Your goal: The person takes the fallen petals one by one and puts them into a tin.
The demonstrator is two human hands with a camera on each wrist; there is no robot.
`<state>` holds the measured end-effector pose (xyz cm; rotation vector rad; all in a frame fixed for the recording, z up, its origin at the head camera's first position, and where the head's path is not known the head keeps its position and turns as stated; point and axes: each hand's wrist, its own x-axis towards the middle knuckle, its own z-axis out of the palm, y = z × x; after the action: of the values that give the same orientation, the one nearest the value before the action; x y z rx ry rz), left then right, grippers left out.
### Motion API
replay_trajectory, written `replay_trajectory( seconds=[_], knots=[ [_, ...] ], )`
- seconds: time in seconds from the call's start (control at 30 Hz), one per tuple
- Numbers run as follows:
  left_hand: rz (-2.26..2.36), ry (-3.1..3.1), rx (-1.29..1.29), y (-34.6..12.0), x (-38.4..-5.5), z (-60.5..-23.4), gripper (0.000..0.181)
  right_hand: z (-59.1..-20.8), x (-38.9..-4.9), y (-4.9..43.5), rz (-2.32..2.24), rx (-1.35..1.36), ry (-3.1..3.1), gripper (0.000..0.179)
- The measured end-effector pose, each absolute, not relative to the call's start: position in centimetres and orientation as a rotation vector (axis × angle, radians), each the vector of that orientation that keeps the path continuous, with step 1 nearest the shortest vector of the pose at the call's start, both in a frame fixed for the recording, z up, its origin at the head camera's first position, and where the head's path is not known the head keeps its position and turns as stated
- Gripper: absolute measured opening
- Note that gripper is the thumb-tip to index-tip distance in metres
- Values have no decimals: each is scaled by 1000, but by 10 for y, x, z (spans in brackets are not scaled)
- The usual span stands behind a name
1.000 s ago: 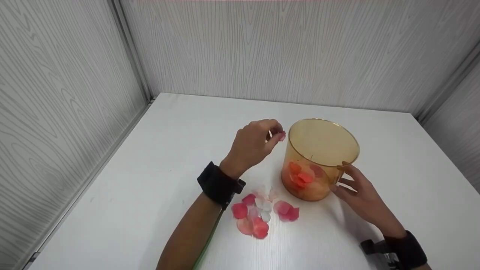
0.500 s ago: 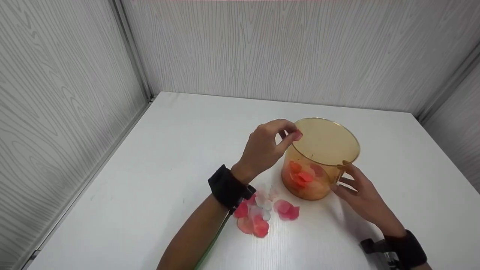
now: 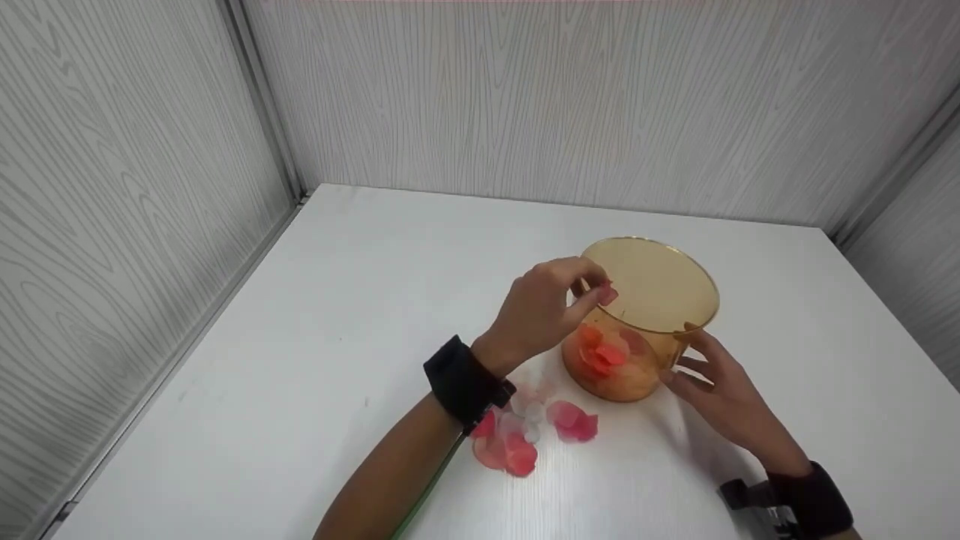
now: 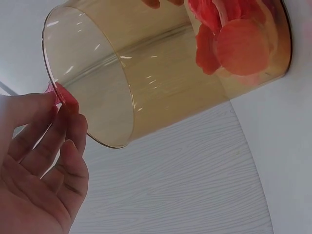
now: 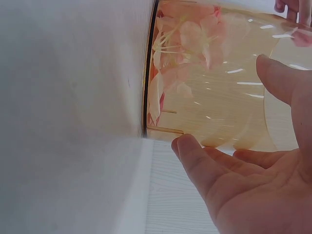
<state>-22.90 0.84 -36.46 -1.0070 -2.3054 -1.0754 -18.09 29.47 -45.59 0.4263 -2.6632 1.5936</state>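
My left hand (image 3: 540, 311) pinches a pinkish-red petal (image 3: 608, 294) between thumb and fingertips. It hangs at the left rim of a see-through amber bucket (image 3: 664, 289); in the left wrist view, the petal (image 4: 69, 99) is right by the rim. My right hand (image 3: 724, 397) holds the bucket's right side, and the right wrist view has its thumb and fingers (image 5: 195, 161) about the wall. Several red and pink petals (image 3: 600, 356) lie at the bottom inside the bucket, which stands upright on the white table.
Loose pink, white and red petals (image 3: 517, 454) lie on the table in front of the bucket, partly behind my left wrist. A small pink cluster (image 3: 574, 421) sits just right of them. Pale wood-grain panels (image 3: 525, 97) enclose the table at the back and sides.
My left hand has moved right with the petal, from beside the bucket to over its left rim, then dipped slightly. The right hand and bucket have stayed in place.
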Motion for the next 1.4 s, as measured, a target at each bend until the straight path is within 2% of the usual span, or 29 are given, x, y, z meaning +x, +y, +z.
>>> replay_trajectory(
  seconds=[0.5, 0.73, 1.03, 1.4],
  knots=[
    [-1028, -2394, -969, -8, -232, -354, 17, -454, -184, 295, 1563, 435, -2659, 76],
    [-856, -2785, -833, -32, -238, -348, 18, -456, -184, 295, 1570, 459, -2635, 76],
    [-358, -3298, -733, -20, -236, -378, 17, -459, -182, 295, 1579, 450, -2622, 78],
    [-446, -3389, -718, -9, -230, -405, 16, -460, -182, 295, 1534, 453, -2616, 73]
  ],
)
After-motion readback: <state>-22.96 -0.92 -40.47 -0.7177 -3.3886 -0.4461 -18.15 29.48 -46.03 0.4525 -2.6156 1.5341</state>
